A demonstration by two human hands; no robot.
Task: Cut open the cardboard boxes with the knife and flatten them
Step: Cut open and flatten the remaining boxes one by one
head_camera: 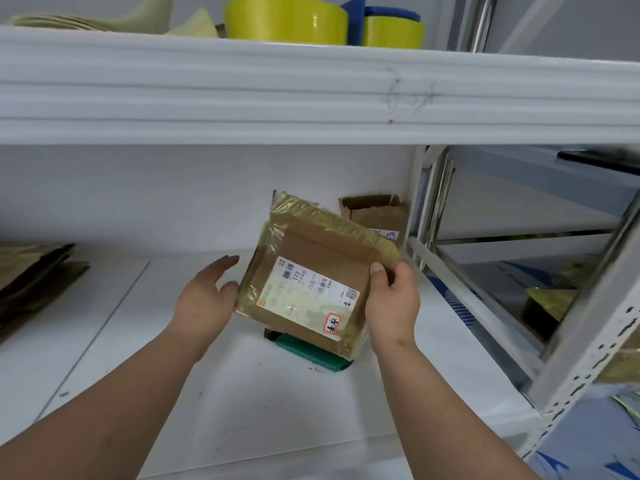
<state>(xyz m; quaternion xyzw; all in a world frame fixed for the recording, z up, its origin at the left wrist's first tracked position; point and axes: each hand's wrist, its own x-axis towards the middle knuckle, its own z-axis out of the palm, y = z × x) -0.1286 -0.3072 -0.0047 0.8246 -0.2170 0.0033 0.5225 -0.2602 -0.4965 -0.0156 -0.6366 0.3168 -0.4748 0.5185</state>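
Note:
A small taped cardboard box [311,268] with a white shipping label is held tilted above the white shelf surface [242,393]. My right hand [391,303] grips its right edge, thumb on the labelled face. My left hand [204,299] is at the box's left edge with its fingers loosely spread, the thumb touching the side. Under the box lies a green-handled knife [311,353], partly hidden by it. A second, opened cardboard box [375,214] stands behind at the back of the shelf.
Flattened brown cardboard [34,278] is piled at the left of the shelf. The upper shelf [311,91] carries yellow tape rolls [285,19]. A metal rack upright [588,323] and further shelves stand to the right.

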